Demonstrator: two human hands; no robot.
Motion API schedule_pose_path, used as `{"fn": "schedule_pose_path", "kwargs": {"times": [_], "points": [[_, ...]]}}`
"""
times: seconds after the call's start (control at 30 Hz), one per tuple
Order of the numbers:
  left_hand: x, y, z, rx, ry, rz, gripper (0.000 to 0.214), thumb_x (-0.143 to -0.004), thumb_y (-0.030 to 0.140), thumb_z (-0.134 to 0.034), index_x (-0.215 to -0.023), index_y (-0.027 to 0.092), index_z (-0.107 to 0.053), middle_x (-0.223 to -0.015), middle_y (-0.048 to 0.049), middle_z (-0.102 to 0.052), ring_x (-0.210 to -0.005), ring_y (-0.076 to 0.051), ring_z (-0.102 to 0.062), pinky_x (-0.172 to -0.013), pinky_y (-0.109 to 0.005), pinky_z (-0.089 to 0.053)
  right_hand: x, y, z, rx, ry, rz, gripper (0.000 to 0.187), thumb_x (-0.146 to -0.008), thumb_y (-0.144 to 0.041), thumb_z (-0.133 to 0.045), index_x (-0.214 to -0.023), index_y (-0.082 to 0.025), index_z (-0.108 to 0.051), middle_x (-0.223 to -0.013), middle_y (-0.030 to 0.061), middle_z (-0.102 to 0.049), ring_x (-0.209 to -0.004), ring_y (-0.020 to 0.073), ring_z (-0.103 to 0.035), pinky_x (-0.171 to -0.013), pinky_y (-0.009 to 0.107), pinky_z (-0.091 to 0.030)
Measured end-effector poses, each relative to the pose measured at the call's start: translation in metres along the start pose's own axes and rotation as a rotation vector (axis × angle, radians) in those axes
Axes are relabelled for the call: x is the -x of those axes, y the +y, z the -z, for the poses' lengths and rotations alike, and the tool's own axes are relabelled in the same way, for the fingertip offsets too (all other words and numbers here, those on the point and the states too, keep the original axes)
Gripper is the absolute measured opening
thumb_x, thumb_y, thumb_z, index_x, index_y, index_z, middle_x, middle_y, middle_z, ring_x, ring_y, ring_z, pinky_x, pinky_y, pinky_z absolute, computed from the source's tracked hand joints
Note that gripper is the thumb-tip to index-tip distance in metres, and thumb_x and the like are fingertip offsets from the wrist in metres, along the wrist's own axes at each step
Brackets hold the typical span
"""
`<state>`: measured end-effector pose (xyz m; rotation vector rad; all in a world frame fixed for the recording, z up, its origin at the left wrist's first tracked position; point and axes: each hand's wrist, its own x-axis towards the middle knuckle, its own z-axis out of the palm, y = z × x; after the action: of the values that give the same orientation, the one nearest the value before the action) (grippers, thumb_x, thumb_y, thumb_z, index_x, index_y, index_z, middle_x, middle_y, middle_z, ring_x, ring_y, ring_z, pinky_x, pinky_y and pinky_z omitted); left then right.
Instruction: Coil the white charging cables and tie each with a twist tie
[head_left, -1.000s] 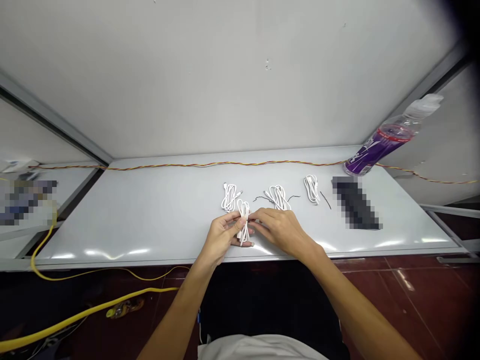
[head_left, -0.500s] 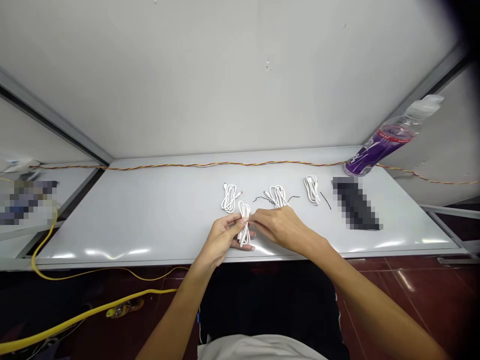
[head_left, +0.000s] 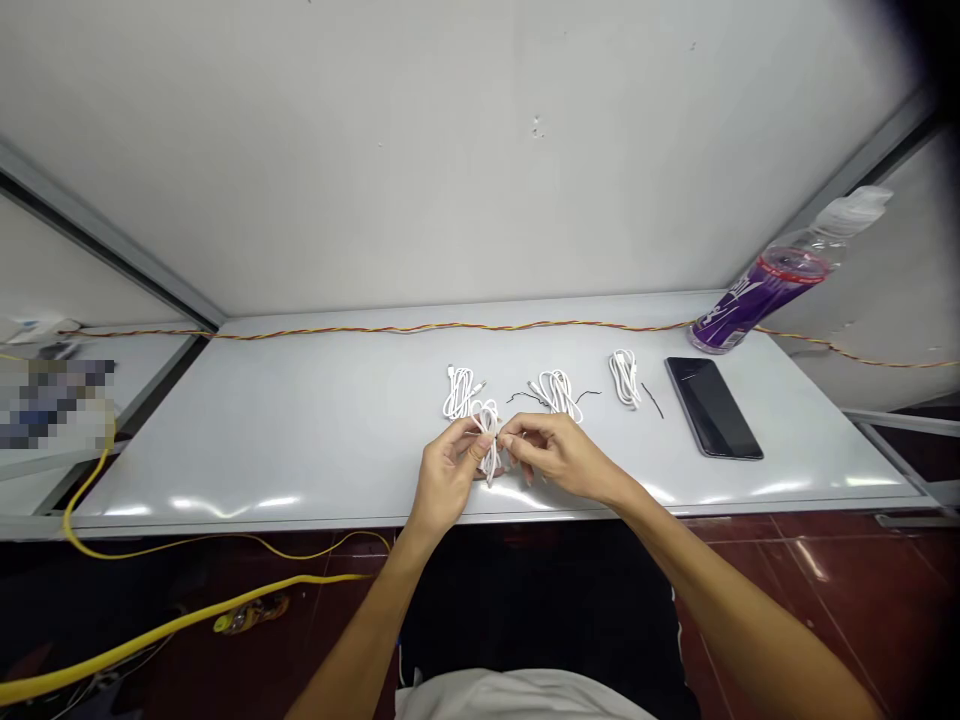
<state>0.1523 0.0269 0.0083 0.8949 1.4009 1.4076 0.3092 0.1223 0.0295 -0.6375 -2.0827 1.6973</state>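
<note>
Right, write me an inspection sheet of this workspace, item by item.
Surface: white glossy table with a grey edge.
Job's things: white coiled cable held above the table; three white coils lie beyond it.
Clutter: black smartphone lying flat; tilted plastic bottle with purple label.
Hands: left hand and right hand pinch the coiled cable with their fingers.
Cables: twisted red-and-yellow wire along the back; short black wire; yellow cable on the floor.
Surroundings: dark red tiled floor; pale wall panels.
</note>
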Motion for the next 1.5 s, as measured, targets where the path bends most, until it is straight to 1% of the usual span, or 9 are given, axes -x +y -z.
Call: {"fn": "schedule_pose_path", "kwargs": {"times": [0.17, 0.43, 0.6, 0.77, 0.9, 1.0, 1.17, 1.37, 1.5], "points": [[0.000, -0.003, 0.001, -0.217, 0.024, -0.342, 0.019, -0.090, 0.030, -0.062, -0.104, 0.019, -0.071, -0.098, -0.0072, -0.065, -0.095, -0.019, -0.062, -0.085, -0.033, -0.053, -0.002, 0.000, -0.001, -0.370, -0.041, -0.156, 0.023, -0.089, -0.038, -0.060, -0.079, -0.017, -0.062, -0.065, -0.0022, -0.059, -0.047, 0.0110, -0.060, -0.042, 0.020, -0.039], [-0.006, 0.000, 0.023, -0.437, -0.241, -0.655, 0.029, -0.093, 0.017, -0.054, -0.108, 0.032, -0.074, -0.121, -0.0067, -0.056, -0.123, -0.023, -0.049, -0.111, -0.048, -0.038, 0.002, 0.005, -0.002, -0.667, -0.135, -0.363, 0.019, -0.083, -0.033, -0.065, -0.074, -0.016, -0.062, -0.056, -0.0029, -0.059, -0.041, 0.0084, -0.055, -0.044, 0.020, -0.045], [-0.002, 0.004, 0.030, -0.482, -0.155, -0.469, 0.029, -0.092, 0.026, -0.059, -0.118, 0.032, -0.070, -0.125, -0.0075, -0.051, -0.120, -0.023, -0.048, -0.109, -0.044, -0.038, 0.004, 0.010, -0.007, -0.466, -0.049, -0.191, 0.025, -0.086, -0.041, -0.063, -0.079, -0.017, -0.060, -0.064, -0.0012, -0.061, -0.051, 0.0142, -0.065, -0.047, 0.024, -0.049], [-0.002, 0.003, 0.026, -0.144, -0.044, -0.084, 0.048, -0.096, 0.050, -0.043, -0.121, 0.016, -0.066, -0.082, -0.0061, -0.062, -0.076, -0.018, -0.061, -0.075, -0.035, -0.053, 0.007, 0.007, -0.010, -0.286, 0.042, -0.082, 0.022, -0.091, -0.039, -0.058, -0.083, -0.019, -0.059, -0.065, -0.0004, -0.063, -0.059, 0.0160, -0.067, -0.061, 0.029, -0.055], [-0.005, 0.015, 0.024, 0.012, -0.161, 0.281, 0.064, -0.090, 0.067, -0.038, -0.083, 0.011, -0.068, -0.067, -0.0087, -0.064, -0.056, -0.017, -0.060, -0.054, -0.031, -0.052, 0.012, 0.000, -0.012, 0.026, 0.031, 0.049, 0.018, -0.094, -0.030, -0.051, -0.086, -0.019, -0.063, -0.073, 0.0016, -0.067, -0.069, 0.0155, -0.065, -0.065, 0.028, -0.051], [-0.003, 0.027, 0.025, -0.069, -0.298, 0.327, 0.049, -0.086, 0.060, -0.054, -0.076, 0.015, -0.068, -0.067, -0.0069, -0.065, -0.059, -0.016, -0.061, -0.058, -0.030, -0.053, 0.014, -0.002, -0.011, 0.218, 0.010, 0.150, 0.018, -0.094, -0.026, -0.049, -0.087, -0.020, -0.064, -0.079, 0.0019, -0.068, -0.068, 0.0136, -0.058, -0.064, 0.026, -0.046], [0.000, 0.033, 0.026, -0.339, -0.327, 0.044, 0.032, -0.086, 0.048, -0.061, -0.080, 0.017, -0.069, -0.078, -0.0042, -0.065, -0.076, -0.018, -0.061, -0.073, -0.031, -0.052, 0.015, 0.003, -0.008, 0.213, 0.024, 0.127, 0.015, -0.092, -0.022, -0.051, -0.085, -0.019, -0.064, -0.074, 0.0002, -0.064, -0.064, 0.0123, -0.055, -0.063, 0.025, -0.044], [-0.003, 0.014, 0.026, -0.681, -0.104, -0.514, 0.013, -0.088, 0.029, -0.064, -0.090, 0.024, -0.076, -0.098, -0.0059, -0.063, -0.085, -0.017, -0.057, -0.078, -0.031, -0.050, 0.012, 0.008, -0.010, -0.317, -0.007, -0.093, 0.018, -0.091, -0.032, -0.055, -0.079, -0.019, -0.058, -0.058, -0.0022, -0.061, -0.055, 0.0145, -0.062, -0.061, 0.028, -0.050], [-0.005, 0.000, 0.027, -0.684, -0.149, -0.771, 0.036, -0.093, 0.012, -0.050, -0.115, 0.031, -0.071, -0.109, -0.0058, -0.063, -0.082, -0.013, -0.060, -0.076, -0.029, -0.054, 0.009, 0.007, -0.007, -0.579, -0.018, -0.230, 0.024, -0.086, -0.036, -0.062, -0.073, -0.017, -0.058, -0.061, -0.0018, -0.062, -0.048, 0.0114, -0.059, -0.053, 0.025, -0.050]]}}
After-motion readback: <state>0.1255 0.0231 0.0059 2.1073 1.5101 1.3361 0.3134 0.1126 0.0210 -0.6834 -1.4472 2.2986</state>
